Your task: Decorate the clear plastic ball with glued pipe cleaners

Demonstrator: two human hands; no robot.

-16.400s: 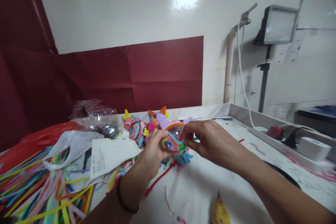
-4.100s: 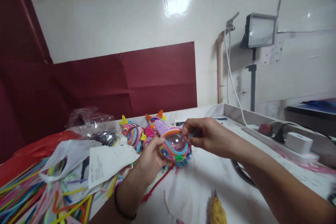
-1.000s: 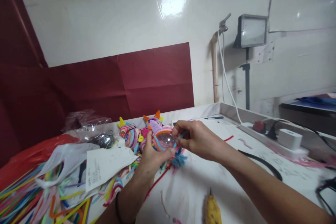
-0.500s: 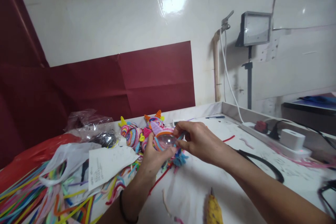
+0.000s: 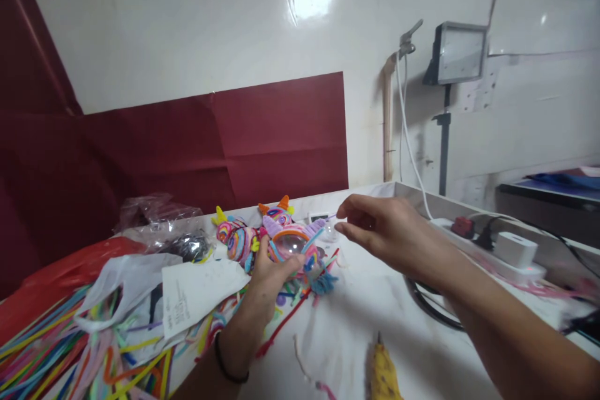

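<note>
While my hands work at the white worktop [image 5: 356,319], a heap of loose pipe cleaners [image 5: 70,350] lies far left, with a white paper sheet [image 5: 197,290] on its edge. My left hand [image 5: 267,269] cups the clear dome wrapped in coloured pipe cleaners [image 5: 293,247], low over the worktop, just beside two finished pipe-cleaner figures [image 5: 248,234]. My right hand [image 5: 389,234] hovers to its right, off the dome, fingers loosely curled, apparently pinching nothing. A yellow glue gun [image 5: 384,375] lies nearest me.
</note>
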